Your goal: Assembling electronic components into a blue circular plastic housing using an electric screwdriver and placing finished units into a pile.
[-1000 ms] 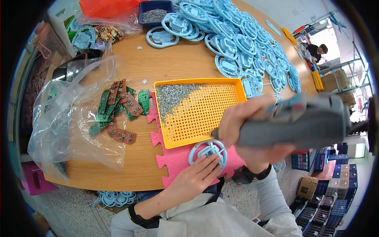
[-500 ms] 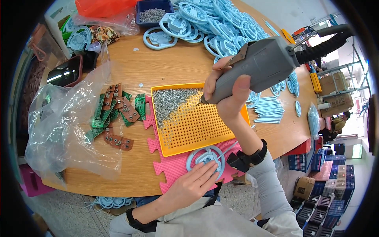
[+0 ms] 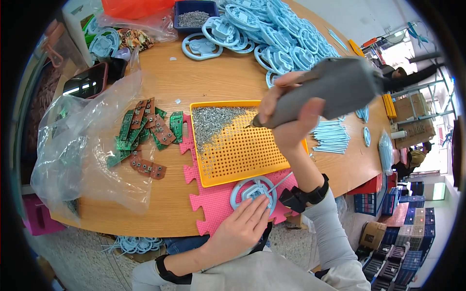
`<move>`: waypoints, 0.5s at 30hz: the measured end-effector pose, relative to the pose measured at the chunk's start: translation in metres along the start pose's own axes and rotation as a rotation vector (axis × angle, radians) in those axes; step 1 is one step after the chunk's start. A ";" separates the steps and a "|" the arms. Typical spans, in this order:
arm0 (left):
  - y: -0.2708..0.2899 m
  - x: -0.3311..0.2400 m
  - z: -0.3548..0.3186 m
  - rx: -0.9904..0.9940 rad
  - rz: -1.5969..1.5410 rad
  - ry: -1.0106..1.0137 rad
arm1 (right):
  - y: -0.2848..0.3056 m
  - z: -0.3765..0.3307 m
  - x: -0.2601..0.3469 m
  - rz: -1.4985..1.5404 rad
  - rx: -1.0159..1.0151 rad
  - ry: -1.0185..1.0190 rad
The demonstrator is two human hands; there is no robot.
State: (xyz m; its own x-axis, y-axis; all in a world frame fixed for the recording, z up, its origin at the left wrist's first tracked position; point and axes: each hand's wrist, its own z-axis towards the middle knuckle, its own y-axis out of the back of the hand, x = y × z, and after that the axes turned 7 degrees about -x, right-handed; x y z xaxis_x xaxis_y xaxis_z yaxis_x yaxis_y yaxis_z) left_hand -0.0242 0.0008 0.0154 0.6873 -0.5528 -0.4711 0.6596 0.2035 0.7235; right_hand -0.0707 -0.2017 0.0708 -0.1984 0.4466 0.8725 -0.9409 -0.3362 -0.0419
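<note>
My right hand (image 3: 293, 119) is wrapped round a grey electric screwdriver (image 3: 330, 89), blurred by motion. Its bit points down at the yellow screw tray (image 3: 242, 180), a perforated tray with small screws (image 3: 213, 123) heaped in its far left part. Whether the bit touches a screw is too small to tell. Nearer me, my left hand (image 3: 245, 223) lies with fingers stretched out flat on a light blue plastic wheel (image 3: 235, 196). A thin blue rod (image 3: 281, 180) sticks out from the wheel to the right. Under wheel and tray lies a pink foam mat (image 3: 211, 208).
Green and brown circuit boards (image 3: 162, 131) lie left of the tray, beside a clear plastic bag (image 3: 97, 160). Many blue wheels (image 3: 276, 29) are piled at the back, near a dark blue bin (image 3: 194, 7). Blue rods (image 3: 330, 137) lie to the right; a phone (image 3: 86, 82) sits far left.
My right hand and the screwdriver have shifted slightly right, the bit still over the tray. My left hand stays on the wheel. The whole view has moved a little.
</note>
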 end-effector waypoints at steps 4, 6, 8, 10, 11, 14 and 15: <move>-0.007 -0.021 0.003 0.014 0.136 0.019 | 0.015 -0.008 0.039 0.476 0.139 0.034; -0.010 -0.024 0.000 0.010 0.216 0.051 | 0.013 -0.035 0.060 0.533 0.252 -0.121; -0.011 -0.025 -0.003 0.026 0.242 0.071 | 0.013 -0.047 0.068 0.404 0.526 -0.097; -0.015 -0.028 -0.004 0.040 0.259 0.069 | 0.006 -0.084 0.075 0.330 0.355 -0.063; -0.022 -0.029 -0.006 -0.019 0.184 0.052 | 0.004 -0.095 0.077 0.260 0.185 -0.026; -0.056 -0.025 -0.019 -0.066 0.178 -0.016 | 0.007 -0.100 0.075 0.374 0.314 -0.080; -0.061 -0.024 -0.022 -0.053 0.243 -0.077 | 0.009 -0.102 0.071 0.361 0.340 -0.070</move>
State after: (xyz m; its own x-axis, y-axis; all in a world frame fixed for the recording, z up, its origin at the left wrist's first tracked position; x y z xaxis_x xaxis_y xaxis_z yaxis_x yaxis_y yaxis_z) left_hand -0.0744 0.0190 -0.0287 0.8038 -0.5422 -0.2449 0.4941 0.3792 0.7823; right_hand -0.1214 -0.0886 0.0830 -0.4648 0.1995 0.8626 -0.6707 -0.7154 -0.1960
